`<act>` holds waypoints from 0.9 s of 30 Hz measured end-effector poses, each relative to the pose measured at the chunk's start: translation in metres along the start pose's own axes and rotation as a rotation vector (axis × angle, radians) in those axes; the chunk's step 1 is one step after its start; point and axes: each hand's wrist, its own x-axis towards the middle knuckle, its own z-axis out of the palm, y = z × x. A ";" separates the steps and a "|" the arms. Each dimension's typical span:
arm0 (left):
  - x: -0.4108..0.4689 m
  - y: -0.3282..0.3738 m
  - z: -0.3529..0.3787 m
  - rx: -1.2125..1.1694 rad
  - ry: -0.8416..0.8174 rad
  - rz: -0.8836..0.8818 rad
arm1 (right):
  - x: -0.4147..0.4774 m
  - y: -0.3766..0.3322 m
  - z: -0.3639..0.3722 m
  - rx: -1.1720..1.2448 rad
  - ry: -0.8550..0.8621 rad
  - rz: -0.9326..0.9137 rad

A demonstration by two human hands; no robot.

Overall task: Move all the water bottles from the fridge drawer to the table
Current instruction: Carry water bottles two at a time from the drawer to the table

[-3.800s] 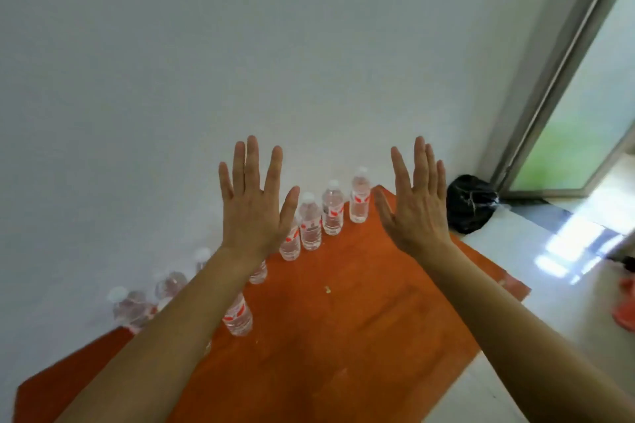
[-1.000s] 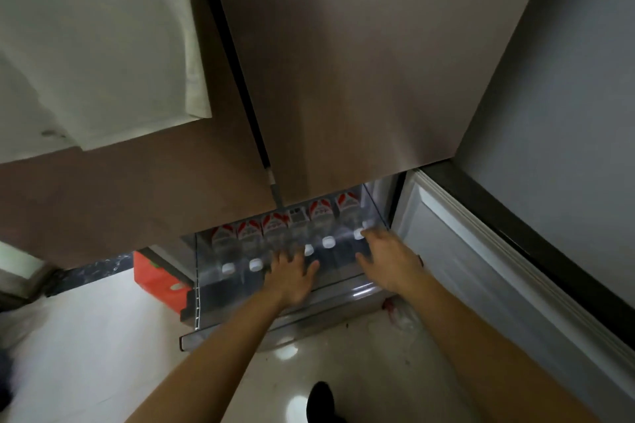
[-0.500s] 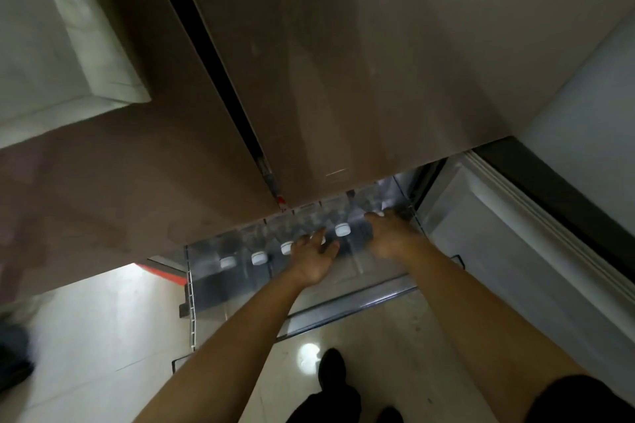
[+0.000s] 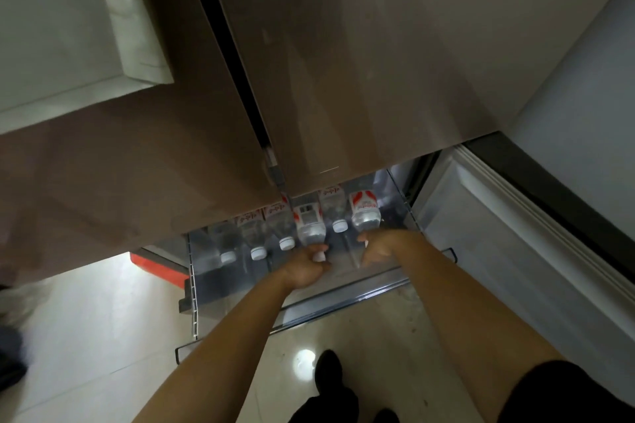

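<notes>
From the head view, the clear fridge drawer (image 4: 350, 280) stands pulled out below the brown fridge doors (image 4: 360, 62). Six water bottles (image 4: 257, 237) lie in a row inside, white caps toward the person. Their labels are white with red marks, and the writing is too blurred to read. The left grip (image 4: 305, 268) clasps the fourth bottle (image 4: 311, 228) at its cap. The right grip (image 4: 378, 247) curls round the neck of the rightmost bottle (image 4: 365, 213).

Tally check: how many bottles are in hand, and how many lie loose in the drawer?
Held bottles: 2, one in the left hand, one in the right hand
Loose bottles in the drawer: 4
Total: 6
</notes>
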 end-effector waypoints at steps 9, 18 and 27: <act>-0.023 0.013 -0.006 0.051 0.112 0.032 | -0.034 -0.003 -0.007 0.015 0.105 -0.078; -0.084 0.033 -0.012 0.218 0.764 0.173 | -0.118 -0.004 -0.007 -0.013 0.502 -0.249; -0.109 0.044 -0.009 0.046 0.827 0.120 | -0.155 0.000 -0.019 0.163 0.684 -0.194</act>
